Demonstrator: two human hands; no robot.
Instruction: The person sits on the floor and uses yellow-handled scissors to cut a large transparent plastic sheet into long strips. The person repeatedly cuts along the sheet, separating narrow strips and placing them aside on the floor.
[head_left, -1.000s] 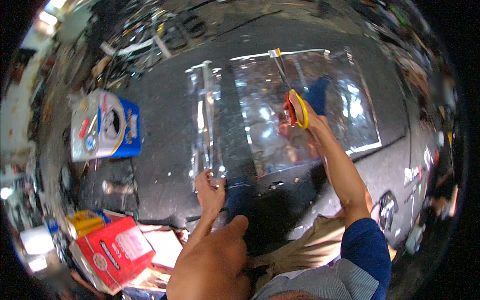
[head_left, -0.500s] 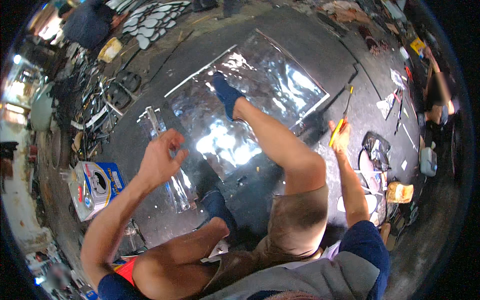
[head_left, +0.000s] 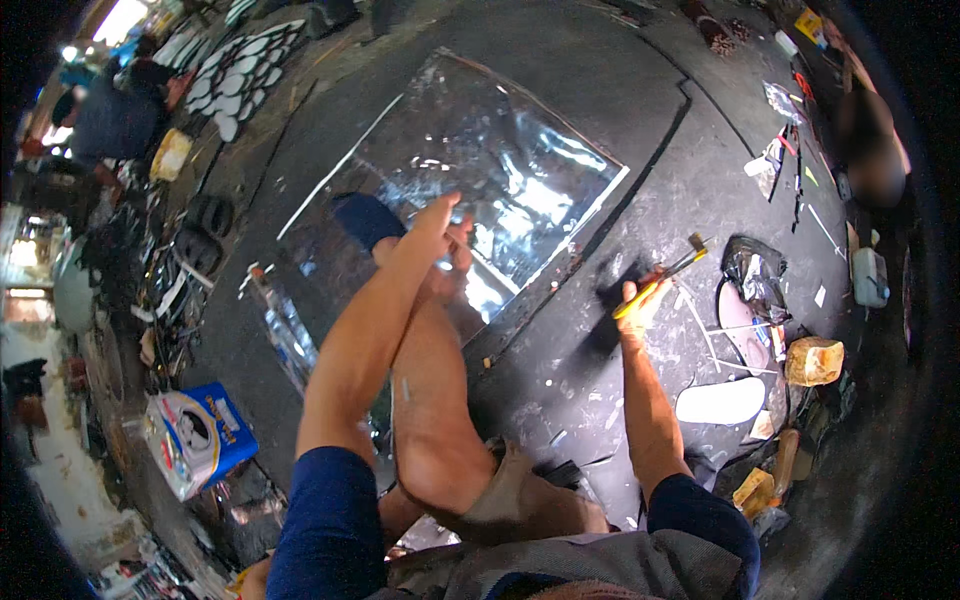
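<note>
A large clear, shiny plastic sheet (head_left: 480,110) with pale edges lies on the dark floor. My left hand (head_left: 452,240) reaches over its near part, beside my blue-socked foot (head_left: 368,220), with the fingers stretched out and nothing visible in them. Whether it touches the sheet I cannot tell. Off to the right, my right hand (head_left: 645,300) is closed round the yellow handle of a thin brush (head_left: 680,264), its dark shaft and small tip pointing away to the upper right. A strip of crumpled clear plastic (head_left: 285,325) lies left of my leg.
At the left stands a blue and white tin (head_left: 205,435). A white sole (head_left: 720,400), a black plastic bag (head_left: 755,268) and yellowish blocks (head_left: 814,361) lie at the right. Dark sandals (head_left: 200,235) and pale sole-shaped pieces (head_left: 235,85) are far left. Other people sit at both sides.
My left hand has moved right and forward over the sheet. My right hand, still holding the brush, has come lower and slightly left. My raised leg has shifted left in the picture.
</note>
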